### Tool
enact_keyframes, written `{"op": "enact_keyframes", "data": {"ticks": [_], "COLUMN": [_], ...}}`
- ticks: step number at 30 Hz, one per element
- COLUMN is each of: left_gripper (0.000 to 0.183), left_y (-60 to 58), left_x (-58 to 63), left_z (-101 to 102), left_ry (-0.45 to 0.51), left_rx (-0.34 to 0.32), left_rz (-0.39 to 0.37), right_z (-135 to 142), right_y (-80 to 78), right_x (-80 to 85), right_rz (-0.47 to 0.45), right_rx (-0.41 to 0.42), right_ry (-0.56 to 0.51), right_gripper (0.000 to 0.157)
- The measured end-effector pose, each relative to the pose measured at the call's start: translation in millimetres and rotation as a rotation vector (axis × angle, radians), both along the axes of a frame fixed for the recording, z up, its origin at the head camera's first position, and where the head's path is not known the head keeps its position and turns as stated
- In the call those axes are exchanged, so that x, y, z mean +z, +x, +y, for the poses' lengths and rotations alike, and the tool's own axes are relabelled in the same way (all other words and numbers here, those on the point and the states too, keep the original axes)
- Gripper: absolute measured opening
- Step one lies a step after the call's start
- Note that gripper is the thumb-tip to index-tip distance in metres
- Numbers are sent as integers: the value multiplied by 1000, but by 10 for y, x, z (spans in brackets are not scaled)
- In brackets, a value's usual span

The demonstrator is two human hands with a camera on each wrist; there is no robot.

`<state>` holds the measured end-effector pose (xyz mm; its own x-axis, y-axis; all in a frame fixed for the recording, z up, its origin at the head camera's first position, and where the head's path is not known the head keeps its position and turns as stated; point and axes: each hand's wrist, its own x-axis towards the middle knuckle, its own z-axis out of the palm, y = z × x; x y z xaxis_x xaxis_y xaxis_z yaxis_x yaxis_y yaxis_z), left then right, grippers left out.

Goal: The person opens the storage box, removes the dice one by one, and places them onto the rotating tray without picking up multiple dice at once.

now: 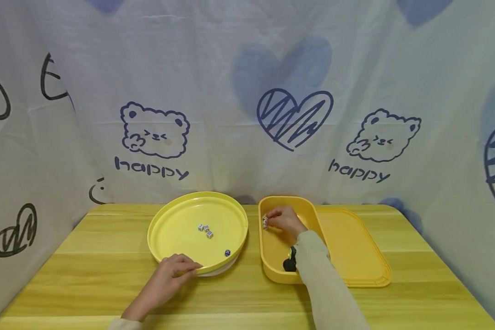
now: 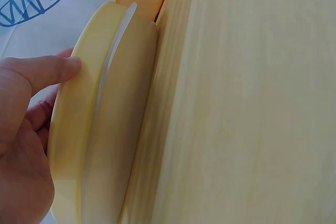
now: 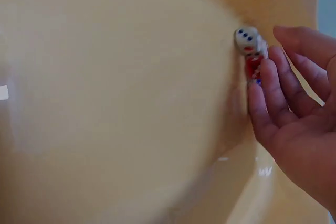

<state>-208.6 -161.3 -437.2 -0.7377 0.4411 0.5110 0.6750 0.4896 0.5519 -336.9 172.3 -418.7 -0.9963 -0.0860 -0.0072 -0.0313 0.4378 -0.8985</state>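
My left hand (image 1: 171, 275) pinches the near rim of a yellow round tray (image 1: 169, 213), thumb against its outer side and fingers over the edge. Three white dice (image 1: 206, 228) lie grouped in the tray, and a dark die (image 1: 227, 252) sits near its right front rim. Inside an orange rectangular box (image 1: 274, 270), my right hand (image 1: 286, 221) reaches to the left wall. Its loosely bent fingers touch a few small dice (image 3: 245, 40) there, white and red ones, while the thumb stands apart from them.
A black object (image 1: 289, 263) with a yellow mark lies in the box's front end, partly behind the right sleeve. An orange lid (image 1: 354, 247) lies flat to the box's right. A printed cloth (image 1: 222, 137) hangs behind the wooden table (image 1: 107, 256).
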Motion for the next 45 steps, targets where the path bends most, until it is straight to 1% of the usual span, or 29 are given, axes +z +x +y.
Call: {"op": "enact_keyframes", "data": {"ticks": [3,6,11,16,21,24,29,32,37,43,45], "left_gripper": [17,16,15,15,15,16,16,15,16,15,15], "left_y": [-4,-5,3,12,14,16,11,8,16,25,27], "left_x": [-13,-19,-25,-25,-17,-15,-11,-4,7,-15,-28], "left_z": [8,12,15,12,8,9,13,12,16,22,23], "left_ry": [0,-2,-12,-10,-8,-4,6,9,7,-5,-5], "left_rx": [-2,2,11,10,11,10,-2,-4,6,22,20], "left_rz": [3,3,0,5,9,17,16,6,-13,-16,-17], "right_z": [24,35,31,-7,-49,-64,-68,-72,-80,-73,-66], "right_y": [10,15,4,-4,-18,-22,-20,-25,-20,-32,-38], "right_x": [-24,-49,-78,-92,-105,-105,-112,-119,-123,-148,-157], "right_rz": [-17,-25,-34,-38,-41,1,101,119,151,162,153], "right_rx": [12,0,-17,-59,-85,-67,0,25,43,45,32], "right_ry": [38,75,80,78,118,169,240,247,251,266,251], "right_gripper": [15,15,14,12,11,12,12,12,15,12,11]}}
